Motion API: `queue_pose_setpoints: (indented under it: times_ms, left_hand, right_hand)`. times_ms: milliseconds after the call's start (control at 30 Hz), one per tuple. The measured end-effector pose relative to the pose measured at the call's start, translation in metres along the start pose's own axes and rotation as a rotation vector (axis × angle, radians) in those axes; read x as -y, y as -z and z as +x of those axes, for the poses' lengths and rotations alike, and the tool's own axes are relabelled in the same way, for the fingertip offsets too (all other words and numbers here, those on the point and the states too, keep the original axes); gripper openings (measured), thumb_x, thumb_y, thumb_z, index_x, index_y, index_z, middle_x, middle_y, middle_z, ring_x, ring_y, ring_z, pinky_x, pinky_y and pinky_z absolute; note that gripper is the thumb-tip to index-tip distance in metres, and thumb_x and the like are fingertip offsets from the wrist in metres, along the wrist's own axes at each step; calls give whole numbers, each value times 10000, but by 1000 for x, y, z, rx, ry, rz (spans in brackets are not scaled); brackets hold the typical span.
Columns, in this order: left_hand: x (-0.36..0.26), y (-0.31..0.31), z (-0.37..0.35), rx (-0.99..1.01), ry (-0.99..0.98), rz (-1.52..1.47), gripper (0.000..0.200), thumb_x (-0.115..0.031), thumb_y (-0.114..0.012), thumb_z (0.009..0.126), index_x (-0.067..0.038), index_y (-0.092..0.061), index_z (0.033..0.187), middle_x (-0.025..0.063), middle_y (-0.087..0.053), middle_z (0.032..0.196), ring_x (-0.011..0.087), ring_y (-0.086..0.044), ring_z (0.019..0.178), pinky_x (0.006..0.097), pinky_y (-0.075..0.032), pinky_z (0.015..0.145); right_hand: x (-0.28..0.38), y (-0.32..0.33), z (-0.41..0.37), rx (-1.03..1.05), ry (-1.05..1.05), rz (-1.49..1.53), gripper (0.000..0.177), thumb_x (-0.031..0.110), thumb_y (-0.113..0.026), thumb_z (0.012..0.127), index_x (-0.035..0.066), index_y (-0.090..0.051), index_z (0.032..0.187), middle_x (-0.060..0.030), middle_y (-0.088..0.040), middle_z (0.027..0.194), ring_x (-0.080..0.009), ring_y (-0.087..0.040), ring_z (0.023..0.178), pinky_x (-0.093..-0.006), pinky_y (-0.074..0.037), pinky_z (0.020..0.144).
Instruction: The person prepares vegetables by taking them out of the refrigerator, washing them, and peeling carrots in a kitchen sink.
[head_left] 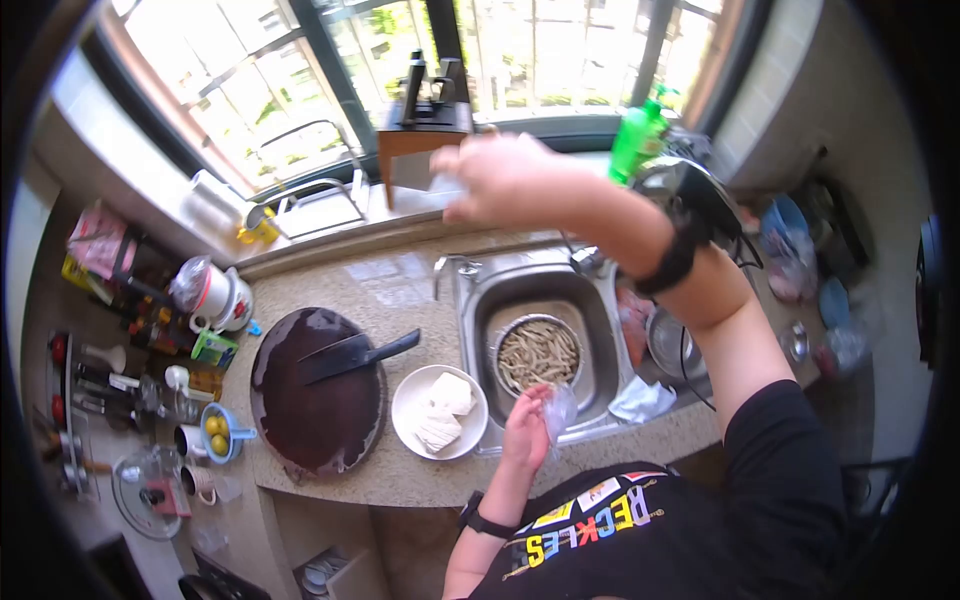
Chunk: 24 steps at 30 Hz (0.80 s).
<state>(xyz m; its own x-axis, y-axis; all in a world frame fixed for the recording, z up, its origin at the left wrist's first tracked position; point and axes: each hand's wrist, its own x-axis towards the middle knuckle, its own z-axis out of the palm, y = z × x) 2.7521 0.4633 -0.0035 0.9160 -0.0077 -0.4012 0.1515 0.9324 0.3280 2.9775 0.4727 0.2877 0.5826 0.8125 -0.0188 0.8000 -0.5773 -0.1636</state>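
Cleaver point(412, 170) in right hand point(500, 180), raised, fingers closed round the handle, all blurred. Blade sticks out left of the fist, long axis about level, end just in front of knife block point(425, 125) on the sill. Left hand point(525, 430) pinches clear plastic bag point(560, 410) over sink point(470, 300) front rim, near strainer bowl point(538, 352) and tofu plate point(405, 400).

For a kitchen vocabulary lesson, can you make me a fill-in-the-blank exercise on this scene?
The knife lies on the dark round ____.
The metal bowl stands in the ____.
The white blocks lie on a white ____.
The hand raised toward the window is the person's ____ one.
Missing: board; sink; plate; right.
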Motion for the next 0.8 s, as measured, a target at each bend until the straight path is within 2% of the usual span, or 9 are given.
queue_pose_setpoints:
  times_ms: [33,67,100,167,233,367,400,633,800]
  left_hand:
    - [2,-5,3,25,2,21,364,-64,-490,781,6,-458,1137,117,-520,1057,225,-494,1028,358,-384,948]
    - [7,-7,7,30,10,22,389,-28,-478,751,11,-456,1138,116,-514,1048,222,-486,1023,344,-367,961]
    - [9,-11,8,81,11,56,376,-11,-501,771,1,-455,1144,108,-522,1064,224,-491,1041,359,-363,972]
    - [15,-43,3,49,17,12,390,7,-534,791,-19,-438,1168,99,-533,1080,217,-522,1021,358,-405,941]
    - [24,-36,9,166,166,69,425,9,-562,803,-41,-412,1197,93,-541,1087,204,-555,986,343,-458,882]
    - [63,-51,2,170,275,231,435,0,-558,816,-44,-392,1216,109,-535,1087,204,-565,967,316,-504,789]
    - [74,-51,-1,223,315,287,433,-26,-550,825,-43,-394,1228,142,-496,1161,253,-521,1066,367,-471,872]
    - [147,-83,-13,273,636,593,388,-80,-529,845,-64,-432,1221,132,-499,1189,228,-514,1052,382,-420,902]
    - [202,-94,-7,173,639,682,293,-74,-514,852,-61,-482,1143,86,-564,1006,171,-560,846,300,-464,742]
  right_hand:
    - [24,1,-31,260,-70,-203,481,351,-585,824,13,-473,1147,-182,-580,960,-312,-567,971,-539,-381,893]
    - [21,-37,-65,116,67,-274,465,343,-605,801,2,-487,1094,-167,-587,920,-321,-585,915,-608,-375,846]
    - [22,-60,-100,117,199,-296,447,280,-630,757,10,-497,1087,-157,-584,901,-319,-591,873,-603,-403,804]
    - [22,-90,-162,341,199,-187,384,181,-635,683,-5,-523,1000,-171,-586,871,-288,-613,827,-523,-471,637]
    - [11,-137,-210,458,118,-13,272,170,-634,707,22,-517,903,-187,-578,869,-282,-626,709,-409,-490,577]
    - [-2,-188,-300,-6,-253,266,258,158,-636,721,27,-551,925,-162,-573,896,-322,-612,788,-413,-495,640]
    - [-4,-194,-322,-144,-384,332,272,146,-640,714,30,-573,951,-151,-576,895,-330,-605,815,-410,-496,664]
    - [-20,-204,-463,-321,-867,482,277,224,-654,744,71,-565,958,-139,-557,890,-328,-583,837,-424,-471,705]
    - [-51,-210,-562,-461,-1136,453,260,272,-625,772,92,-567,951,-118,-554,883,-306,-582,830,-412,-473,699]
